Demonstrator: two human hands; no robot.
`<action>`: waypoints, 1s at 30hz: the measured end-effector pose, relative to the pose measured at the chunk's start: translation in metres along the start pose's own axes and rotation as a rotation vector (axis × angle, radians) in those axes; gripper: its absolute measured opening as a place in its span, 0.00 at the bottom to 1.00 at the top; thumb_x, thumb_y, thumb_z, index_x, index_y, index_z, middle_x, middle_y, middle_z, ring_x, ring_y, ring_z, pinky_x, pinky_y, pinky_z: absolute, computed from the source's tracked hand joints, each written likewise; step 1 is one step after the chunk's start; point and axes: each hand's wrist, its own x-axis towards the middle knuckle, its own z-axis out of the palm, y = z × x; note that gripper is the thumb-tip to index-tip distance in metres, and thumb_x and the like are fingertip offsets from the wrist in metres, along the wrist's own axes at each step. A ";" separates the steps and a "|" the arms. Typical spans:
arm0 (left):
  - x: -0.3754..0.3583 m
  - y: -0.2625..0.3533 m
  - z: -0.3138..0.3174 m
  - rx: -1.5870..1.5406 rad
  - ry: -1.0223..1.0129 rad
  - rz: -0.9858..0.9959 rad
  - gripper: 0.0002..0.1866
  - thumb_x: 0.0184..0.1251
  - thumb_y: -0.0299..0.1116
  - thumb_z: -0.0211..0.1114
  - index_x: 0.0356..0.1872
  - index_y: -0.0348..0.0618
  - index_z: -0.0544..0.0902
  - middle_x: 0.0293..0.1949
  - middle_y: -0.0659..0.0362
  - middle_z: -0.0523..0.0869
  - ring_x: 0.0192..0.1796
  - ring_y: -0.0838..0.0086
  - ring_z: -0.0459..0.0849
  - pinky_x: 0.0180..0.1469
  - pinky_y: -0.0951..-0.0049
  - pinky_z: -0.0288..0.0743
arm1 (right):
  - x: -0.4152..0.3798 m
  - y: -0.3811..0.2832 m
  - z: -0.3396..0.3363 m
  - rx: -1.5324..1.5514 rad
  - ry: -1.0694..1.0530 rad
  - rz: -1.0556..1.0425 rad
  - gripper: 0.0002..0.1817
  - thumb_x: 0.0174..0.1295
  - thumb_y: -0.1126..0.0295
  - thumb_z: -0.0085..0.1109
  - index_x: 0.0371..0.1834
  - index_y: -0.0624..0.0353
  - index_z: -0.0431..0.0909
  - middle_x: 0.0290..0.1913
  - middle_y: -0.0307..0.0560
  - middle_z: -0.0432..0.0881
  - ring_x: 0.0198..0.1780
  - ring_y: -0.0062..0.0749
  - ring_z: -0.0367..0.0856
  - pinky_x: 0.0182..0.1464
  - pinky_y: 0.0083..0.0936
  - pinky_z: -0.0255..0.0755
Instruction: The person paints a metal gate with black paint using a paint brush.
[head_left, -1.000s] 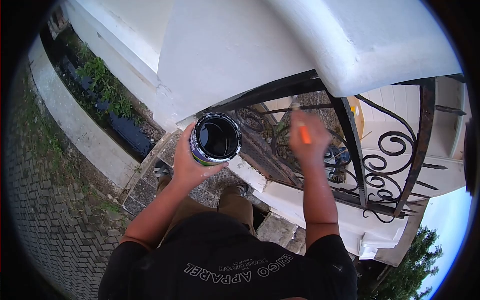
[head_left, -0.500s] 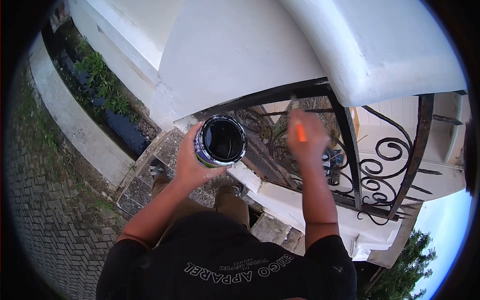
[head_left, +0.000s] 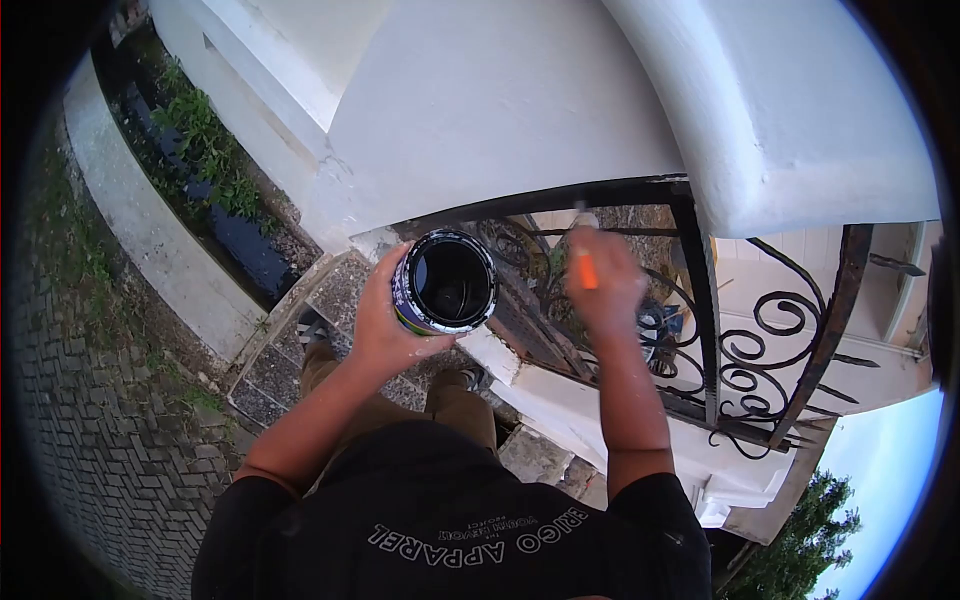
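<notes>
In the head view, my left hand (head_left: 377, 322) is wrapped round the side of a paint can (head_left: 404, 306), which is uncovered at the top. Dark paint coats the inside and smears its rim. My right hand (head_left: 607, 281) is closed on a paintbrush with an orange handle (head_left: 587, 270). The brush's pale upper part points up, its tip close to the black top bar (head_left: 540, 200) of an ornamental iron gate; motion blur hides whether it touches. Scrolled ironwork (head_left: 750, 375) lies beyond and to the right of that hand.
A white wall (head_left: 500, 100) rises above the gate, with a rounded white pillar (head_left: 725, 130) at upper right. Pointed iron spikes (head_left: 897, 264) stick out at right. At left run a water-filled ditch (head_left: 235, 245) with plants and brick paving (head_left: 130, 440). My feet stand on stone tiles.
My right hand with the paintbrush has shifted slightly left along the black bar. My left hand and the can stay nearly in place. The view has tilted a little.
</notes>
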 end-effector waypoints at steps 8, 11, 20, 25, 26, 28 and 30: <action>0.000 -0.006 -0.003 -0.125 0.030 0.013 0.59 0.32 0.38 0.88 0.71 0.37 0.61 0.62 0.47 0.76 0.65 0.58 0.77 0.68 0.59 0.69 | -0.016 -0.003 -0.004 -0.168 -0.080 -0.071 0.15 0.50 0.76 0.67 0.43 0.54 0.84 0.37 0.44 0.82 0.37 0.35 0.85 0.34 0.30 0.80; -0.002 -0.002 -0.007 -0.067 0.002 -0.005 0.61 0.32 0.35 0.88 0.72 0.38 0.59 0.63 0.49 0.74 0.66 0.62 0.76 0.69 0.61 0.69 | -0.035 -0.006 0.044 -0.112 -0.151 -0.121 0.16 0.49 0.75 0.67 0.44 0.54 0.84 0.38 0.43 0.81 0.39 0.36 0.85 0.37 0.31 0.80; -0.005 -0.002 -0.012 -0.026 -0.004 0.002 0.61 0.32 0.35 0.88 0.71 0.38 0.60 0.62 0.49 0.75 0.65 0.63 0.77 0.69 0.61 0.69 | -0.029 0.008 0.018 0.033 -0.008 0.118 0.13 0.52 0.78 0.65 0.42 0.54 0.84 0.38 0.45 0.83 0.37 0.42 0.85 0.38 0.34 0.81; -0.006 0.005 -0.012 0.062 0.007 0.030 0.58 0.33 0.39 0.86 0.71 0.40 0.63 0.65 0.47 0.74 0.67 0.52 0.74 0.70 0.56 0.67 | -0.031 -0.007 0.015 0.104 0.074 0.079 0.08 0.57 0.77 0.65 0.40 0.56 0.83 0.35 0.46 0.83 0.34 0.43 0.85 0.36 0.36 0.80; -0.006 0.002 -0.011 0.027 0.003 0.025 0.58 0.33 0.39 0.86 0.71 0.40 0.63 0.65 0.47 0.74 0.68 0.52 0.74 0.70 0.56 0.67 | -0.033 -0.009 0.026 0.102 0.073 0.081 0.08 0.57 0.77 0.65 0.40 0.56 0.83 0.35 0.46 0.83 0.34 0.43 0.85 0.36 0.36 0.80; -0.006 0.000 -0.010 -0.006 0.001 0.021 0.58 0.33 0.39 0.86 0.71 0.40 0.63 0.65 0.47 0.74 0.68 0.52 0.74 0.70 0.55 0.66 | -0.029 -0.011 0.050 0.123 -0.018 0.017 0.08 0.58 0.78 0.63 0.40 0.56 0.83 0.35 0.47 0.83 0.34 0.43 0.85 0.36 0.35 0.80; -0.005 -0.001 -0.013 0.100 -0.015 0.069 0.60 0.32 0.38 0.88 0.71 0.37 0.60 0.61 0.46 0.76 0.65 0.59 0.78 0.68 0.58 0.70 | -0.025 -0.005 0.047 0.076 -0.020 0.056 0.10 0.56 0.77 0.64 0.42 0.55 0.83 0.34 0.45 0.82 0.33 0.41 0.84 0.35 0.34 0.80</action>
